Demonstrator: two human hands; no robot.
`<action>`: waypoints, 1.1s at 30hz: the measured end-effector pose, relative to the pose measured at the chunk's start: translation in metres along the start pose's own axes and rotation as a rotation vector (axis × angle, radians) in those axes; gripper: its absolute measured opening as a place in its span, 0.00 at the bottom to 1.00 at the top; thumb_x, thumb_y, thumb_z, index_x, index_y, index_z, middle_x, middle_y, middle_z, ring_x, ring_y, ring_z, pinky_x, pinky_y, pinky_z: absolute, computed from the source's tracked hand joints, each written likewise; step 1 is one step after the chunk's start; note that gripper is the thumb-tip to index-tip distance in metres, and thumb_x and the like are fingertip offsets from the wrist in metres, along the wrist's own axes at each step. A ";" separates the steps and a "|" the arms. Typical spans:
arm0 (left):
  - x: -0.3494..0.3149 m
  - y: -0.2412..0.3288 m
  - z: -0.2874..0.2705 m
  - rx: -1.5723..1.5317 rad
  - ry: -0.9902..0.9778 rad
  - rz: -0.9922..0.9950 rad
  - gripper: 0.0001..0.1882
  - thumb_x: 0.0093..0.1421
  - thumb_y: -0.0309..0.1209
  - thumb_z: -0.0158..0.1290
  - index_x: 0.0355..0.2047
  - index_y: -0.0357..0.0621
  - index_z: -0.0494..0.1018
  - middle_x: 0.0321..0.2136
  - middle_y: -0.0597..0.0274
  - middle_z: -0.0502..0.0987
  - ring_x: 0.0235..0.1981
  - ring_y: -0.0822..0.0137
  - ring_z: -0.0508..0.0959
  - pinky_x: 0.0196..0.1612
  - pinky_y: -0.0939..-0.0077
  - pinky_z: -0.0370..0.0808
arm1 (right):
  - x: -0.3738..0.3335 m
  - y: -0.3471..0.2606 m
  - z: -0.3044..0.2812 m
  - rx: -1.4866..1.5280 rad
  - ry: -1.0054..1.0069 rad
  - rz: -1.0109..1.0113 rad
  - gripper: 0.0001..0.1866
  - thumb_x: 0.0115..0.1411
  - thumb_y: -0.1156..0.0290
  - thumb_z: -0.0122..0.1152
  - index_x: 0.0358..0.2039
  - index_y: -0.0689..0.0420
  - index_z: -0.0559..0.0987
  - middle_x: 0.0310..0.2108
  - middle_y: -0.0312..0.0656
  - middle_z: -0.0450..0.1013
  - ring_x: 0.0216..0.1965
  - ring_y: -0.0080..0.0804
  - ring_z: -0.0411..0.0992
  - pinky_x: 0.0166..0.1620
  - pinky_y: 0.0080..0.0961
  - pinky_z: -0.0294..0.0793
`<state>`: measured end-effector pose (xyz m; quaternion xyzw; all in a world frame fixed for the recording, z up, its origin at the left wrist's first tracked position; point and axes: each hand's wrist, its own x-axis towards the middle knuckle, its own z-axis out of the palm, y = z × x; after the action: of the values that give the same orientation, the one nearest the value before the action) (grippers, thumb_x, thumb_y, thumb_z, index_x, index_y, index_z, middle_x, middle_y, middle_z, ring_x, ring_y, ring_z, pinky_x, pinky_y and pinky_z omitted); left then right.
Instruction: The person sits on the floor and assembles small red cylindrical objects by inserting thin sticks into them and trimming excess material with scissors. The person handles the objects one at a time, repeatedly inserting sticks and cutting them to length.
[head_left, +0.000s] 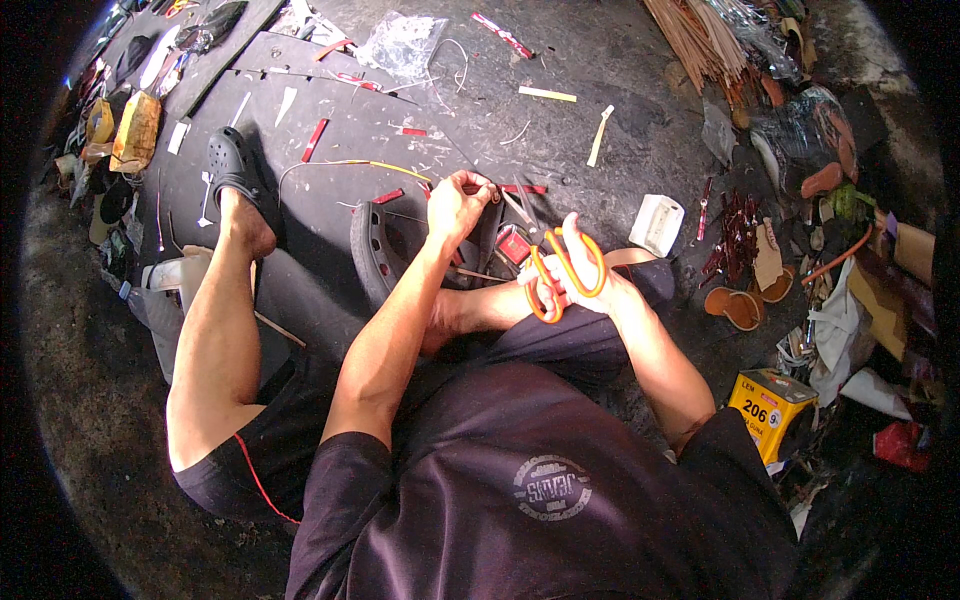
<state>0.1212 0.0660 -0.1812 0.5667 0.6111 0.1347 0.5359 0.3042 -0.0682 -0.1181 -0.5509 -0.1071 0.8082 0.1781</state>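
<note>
My right hand (588,284) has its fingers through the orange-handled scissors (596,270), thumb raised. The metal blades point up and left, parted, with tips close to my left hand. My left hand (460,212) is closed in a pinch, knuckles up. What sits between its fingertips is too small to make out; a dark strip (487,238) hangs just below them. A short red strip (526,189) lies beyond the fingertips. Between my hands is a small red box (513,246). A dark clog (372,255) is left of my left wrist, around my folded leg's foot.
Red and yellow scraps (547,94) and a crumpled clear bag (402,46) litter the dark floor ahead. To the right are a white container (657,224), brown sandals (735,308) and a yellow tin (768,410). My other foot wears a dark clog (240,170) at left.
</note>
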 end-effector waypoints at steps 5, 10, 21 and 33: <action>0.000 -0.001 0.001 -0.006 0.012 0.023 0.10 0.55 0.35 0.63 0.33 0.43 0.80 0.28 0.64 0.84 0.31 0.72 0.82 0.39 0.77 0.76 | 0.002 0.002 -0.003 0.016 -0.011 0.000 0.65 0.48 0.14 0.20 0.42 0.72 0.77 0.21 0.39 0.71 0.22 0.33 0.74 0.30 0.33 0.77; 0.002 -0.005 0.002 -0.003 0.011 0.034 0.10 0.55 0.36 0.63 0.33 0.43 0.80 0.27 0.63 0.84 0.30 0.71 0.82 0.39 0.76 0.76 | 0.001 0.000 0.000 0.033 0.024 0.022 0.66 0.46 0.14 0.21 0.42 0.72 0.77 0.20 0.40 0.71 0.22 0.34 0.74 0.31 0.33 0.77; -0.004 -0.004 0.002 -0.072 0.046 0.048 0.07 0.57 0.31 0.60 0.33 0.41 0.79 0.28 0.62 0.83 0.31 0.71 0.82 0.40 0.76 0.76 | -0.002 -0.046 0.015 0.040 0.041 0.198 0.69 0.42 0.11 0.17 0.40 0.73 0.77 0.23 0.42 0.68 0.25 0.38 0.70 0.36 0.33 0.73; 0.000 -0.021 0.014 -0.142 0.025 0.052 0.10 0.57 0.37 0.59 0.35 0.45 0.79 0.33 0.52 0.83 0.39 0.57 0.82 0.46 0.65 0.74 | 0.014 -0.102 0.008 -0.034 0.055 0.503 0.78 0.36 0.08 0.16 0.50 0.82 0.69 0.43 0.66 0.71 0.50 0.61 0.69 0.60 0.62 0.59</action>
<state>0.1217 0.0533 -0.2029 0.5413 0.5916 0.1987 0.5635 0.3096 0.0310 -0.0896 -0.5850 0.0245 0.8099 -0.0348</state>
